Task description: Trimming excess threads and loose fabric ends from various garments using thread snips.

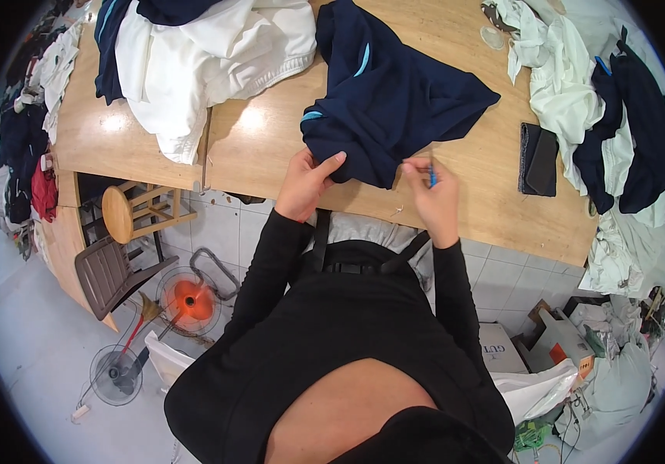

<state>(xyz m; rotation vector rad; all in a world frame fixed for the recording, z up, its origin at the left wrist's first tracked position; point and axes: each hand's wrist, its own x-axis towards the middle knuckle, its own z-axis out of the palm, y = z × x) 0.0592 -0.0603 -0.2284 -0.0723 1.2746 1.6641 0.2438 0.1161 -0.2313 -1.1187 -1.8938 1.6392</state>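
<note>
A dark navy garment (394, 93) with light blue trim lies on the wooden table (263, 147), its lower corner hanging toward me. My left hand (307, 184) pinches the garment's near edge, thumb on top. My right hand (430, 193) is beside that same corner and grips a small thin blue tool (431, 175) between its fingers, upright and close to the fabric. Both forearms are in black sleeves.
A pile of white clothes (208, 54) with navy pieces lies at the back left. More white and navy clothes (618, 116) are heaped on the right. A black wallet-like pouch (539, 158) lies on the table. A wooden stool (127, 213), chair and two floor fans (187, 300) stand below left.
</note>
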